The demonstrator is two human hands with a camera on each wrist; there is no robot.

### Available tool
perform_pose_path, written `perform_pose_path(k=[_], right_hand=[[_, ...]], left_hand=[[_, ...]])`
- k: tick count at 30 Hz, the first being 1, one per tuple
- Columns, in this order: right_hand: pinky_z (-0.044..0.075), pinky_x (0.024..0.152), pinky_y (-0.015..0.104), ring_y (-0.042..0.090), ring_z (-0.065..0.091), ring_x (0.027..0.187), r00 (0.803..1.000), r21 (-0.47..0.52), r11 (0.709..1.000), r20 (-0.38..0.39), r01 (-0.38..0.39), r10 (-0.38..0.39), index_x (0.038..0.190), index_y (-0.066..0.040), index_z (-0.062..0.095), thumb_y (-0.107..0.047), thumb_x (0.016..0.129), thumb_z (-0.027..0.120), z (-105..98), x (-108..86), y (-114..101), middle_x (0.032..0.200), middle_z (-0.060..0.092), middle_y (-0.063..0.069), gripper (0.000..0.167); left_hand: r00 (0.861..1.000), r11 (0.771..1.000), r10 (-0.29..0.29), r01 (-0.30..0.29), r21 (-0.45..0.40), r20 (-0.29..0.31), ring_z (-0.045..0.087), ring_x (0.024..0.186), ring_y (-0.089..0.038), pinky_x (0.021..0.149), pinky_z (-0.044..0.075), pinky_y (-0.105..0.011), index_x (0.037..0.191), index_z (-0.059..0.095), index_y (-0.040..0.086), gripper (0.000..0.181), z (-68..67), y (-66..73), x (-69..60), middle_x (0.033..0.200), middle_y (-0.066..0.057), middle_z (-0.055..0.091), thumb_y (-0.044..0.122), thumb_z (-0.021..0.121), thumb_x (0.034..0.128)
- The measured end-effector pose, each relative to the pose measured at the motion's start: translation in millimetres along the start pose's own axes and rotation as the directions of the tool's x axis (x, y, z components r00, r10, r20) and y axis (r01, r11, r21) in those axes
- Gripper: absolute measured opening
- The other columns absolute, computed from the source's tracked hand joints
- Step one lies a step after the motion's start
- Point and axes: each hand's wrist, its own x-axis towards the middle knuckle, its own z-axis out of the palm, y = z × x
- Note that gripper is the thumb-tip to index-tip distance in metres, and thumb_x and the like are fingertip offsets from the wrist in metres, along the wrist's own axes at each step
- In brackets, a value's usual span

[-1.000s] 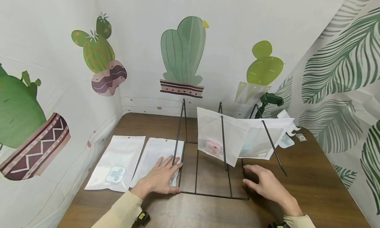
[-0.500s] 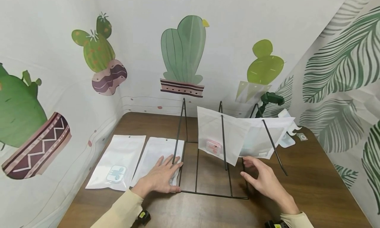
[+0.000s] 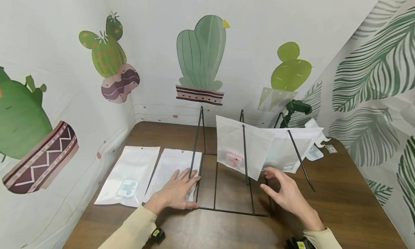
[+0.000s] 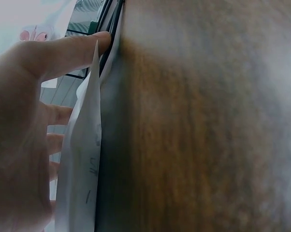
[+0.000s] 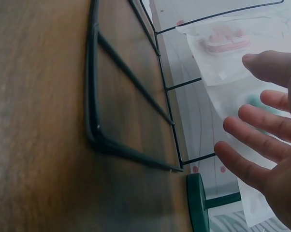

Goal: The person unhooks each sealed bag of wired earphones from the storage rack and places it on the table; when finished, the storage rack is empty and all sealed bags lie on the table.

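Two pouches [image 3: 228, 139] hang from a wire rack [image 3: 233, 212] just beyond the empty, relaxed right hand [image 3: 288, 195]; the left hand [image 3: 175, 194], spread over another pouch [image 3: 168, 166], clasps nothing, seemingly steadying the rack.

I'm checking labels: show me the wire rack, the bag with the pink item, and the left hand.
Wire rack [image 5: 92, 87], right wrist view: front bar of its base.
Bag with the pink item [image 3: 232, 141], head view: upper white area.
Left hand [image 3: 175, 194], head view: back of the hand.
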Motion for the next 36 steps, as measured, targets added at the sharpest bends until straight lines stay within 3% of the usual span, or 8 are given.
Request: perform_pose_path(k=[12, 22, 29, 36], right_hand=[[0.053, 0.075, 0.017, 0.019, 0.067, 0.088, 0.993, 0.047, 0.996, -0.100, 0.071, -0.066, 0.120, -0.008, 0.061, -0.004, 0.071, 0.083, 4.4, 7.8, -5.0, 0.102, 0.069, 0.002, 0.054], [0.055, 0.071, 0.025, 0.018, 0.067, 0.088, 0.995, 0.035, 0.999, -0.092, 0.032, -0.029, 0.120, -0.009, 0.061, -0.007, 0.076, 0.082, 6.3, 14.6, -10.8, 0.100, 0.068, 0.000, 0.049], [0.049, 0.073, 0.009, 0.023, 0.068, 0.080, 0.991, 0.065, 0.997, -0.131, 0.033, -0.025, 0.119, -0.009, 0.062, -0.002, 0.073, 0.081, 7.7, 17.8, -15.7, 0.096, 0.069, -0.001, 0.049], [0.048, 0.074, 0.007, 0.023, 0.068, 0.078, 0.988, 0.068, 0.997, -0.154, 0.036, -0.025, 0.117, -0.009, 0.064, 0.001, 0.075, 0.079, 8.6, 20.1, -18.0, 0.096, 0.069, -0.001, 0.046]], left_hand=[[1.000, 1.000, 0.004, -0.004, 0.001, -0.003, 0.018, 0.149, -0.034, 0.118, 0.012, -0.061, 0.153, 0.031, 0.018, 0.098, -1.6, 2.4, 0.8, 0.162, -0.009, 0.022, 0.075, 0.058, 0.0773], [1.000, 1.000, -0.002, 0.002, 0.006, 0.012, 0.017, 0.149, -0.034, 0.118, 0.012, -0.061, 0.153, 0.030, 0.018, 0.099, -1.7, 0.9, 0.8, 0.162, -0.009, 0.022, 0.076, 0.056, 0.0775], [1.000, 1.000, 0.005, -0.005, 0.007, 0.013, 0.018, 0.149, -0.034, 0.118, 0.012, -0.062, 0.153, 0.031, 0.017, 0.099, -2.9, 0.3, 1.3, 0.162, -0.010, 0.022, 0.076, 0.057, 0.0777], [1.000, 1.000, -0.002, 0.002, -0.001, 0.017, 0.017, 0.149, -0.034, 0.118, 0.011, -0.062, 0.153, 0.031, 0.018, 0.099, -3.2, 0.9, 0.6, 0.162, -0.009, 0.022, 0.076, 0.057, 0.0773]])
